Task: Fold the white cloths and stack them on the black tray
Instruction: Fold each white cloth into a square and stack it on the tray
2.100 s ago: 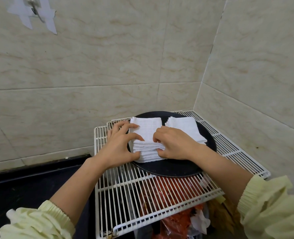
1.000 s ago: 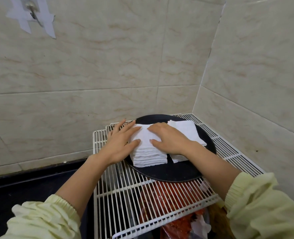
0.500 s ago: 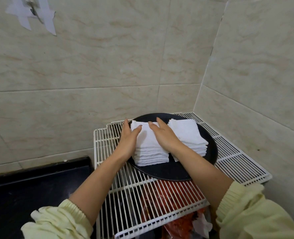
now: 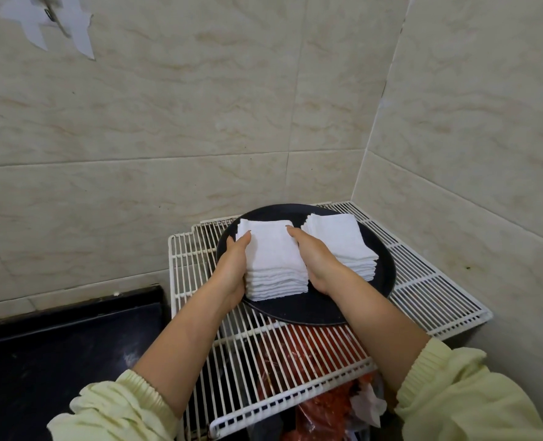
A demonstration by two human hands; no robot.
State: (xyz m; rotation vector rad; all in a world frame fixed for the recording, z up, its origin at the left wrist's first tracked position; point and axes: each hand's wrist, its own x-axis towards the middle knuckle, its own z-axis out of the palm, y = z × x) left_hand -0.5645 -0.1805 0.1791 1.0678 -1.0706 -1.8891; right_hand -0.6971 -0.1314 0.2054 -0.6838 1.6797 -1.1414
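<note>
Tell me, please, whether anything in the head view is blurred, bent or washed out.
Head view: soft, even light, no glare; the left cloth stack is nearly washed out on top, though its layers show; the wall hook at top left is smeared; the tile seams bow.

Left stack (image 4: 273,259) of folded white cloths, neat, btwn left hand (image 4: 233,268) & right hand (image 4: 316,259), on round black tray (image 4: 311,308); 2nd stack (image 4: 340,240) just right of right hand.

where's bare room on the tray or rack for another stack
Bare: the near front of the tray, and the rack right of it. Crowded: left hand and right hand flank the left stack, with the right stack close beside.
</note>
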